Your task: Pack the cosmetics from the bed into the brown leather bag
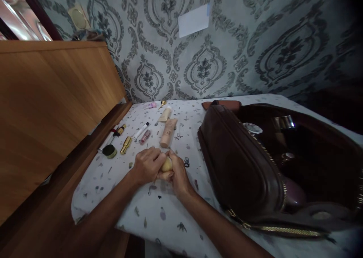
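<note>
Both hands meet over the patterned white cloth, around a small rounded yellow item [166, 165]. My left hand [148, 165] is closed against its left side, with the fingers curled. My right hand [179, 173] wraps the item from the right, thumb on top and fingers underneath. Just beyond the hands lies a beige-pink tube [169, 132], with a cream tube [165, 114] behind it. To the left are a small pink tube [145, 137], a white pen-like tube [141, 131], a gold bottle [126, 145] and a round dark-lidded jar [109, 151].
An open dark brown bag [241, 163] with several items inside fills the right side. A brown leather item [227, 105] lies behind it. Wooden furniture [62, 99] borders the left, and a patterned wall [204, 67] stands behind.
</note>
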The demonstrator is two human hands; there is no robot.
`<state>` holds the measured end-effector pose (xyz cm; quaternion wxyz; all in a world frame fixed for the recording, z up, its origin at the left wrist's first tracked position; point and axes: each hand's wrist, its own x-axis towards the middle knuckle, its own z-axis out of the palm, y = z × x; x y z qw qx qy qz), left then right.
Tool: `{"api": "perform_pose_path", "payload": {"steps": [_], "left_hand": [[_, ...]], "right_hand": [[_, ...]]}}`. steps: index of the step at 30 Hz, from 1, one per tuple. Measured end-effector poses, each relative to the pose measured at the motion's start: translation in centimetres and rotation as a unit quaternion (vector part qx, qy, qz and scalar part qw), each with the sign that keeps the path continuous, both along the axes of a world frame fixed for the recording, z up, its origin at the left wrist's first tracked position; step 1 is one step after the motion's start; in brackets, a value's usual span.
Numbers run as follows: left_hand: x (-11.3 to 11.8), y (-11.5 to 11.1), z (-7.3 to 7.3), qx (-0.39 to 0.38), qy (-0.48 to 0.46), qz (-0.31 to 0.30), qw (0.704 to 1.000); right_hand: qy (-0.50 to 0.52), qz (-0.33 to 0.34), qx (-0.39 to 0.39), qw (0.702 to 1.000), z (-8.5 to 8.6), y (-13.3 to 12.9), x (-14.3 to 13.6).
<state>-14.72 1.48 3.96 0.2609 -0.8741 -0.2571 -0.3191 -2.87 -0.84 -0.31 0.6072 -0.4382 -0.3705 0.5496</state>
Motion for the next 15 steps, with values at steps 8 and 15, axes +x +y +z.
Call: {"api": "perform_pose_path", "payload": {"steps": [8,15], "left_hand": [[2.0,-0.8,-0.8,-0.182,-0.121,-0.001,0.976],[1.6,-1.0,-0.8,-0.258,-0.113,0.066,0.957]], "right_hand": [[-0.028,-0.085,0.028,0.996,-0.7,-0.1,0.4],[-0.037,-0.074,0.039,0.996,1.0,-0.2,1.2]]}}
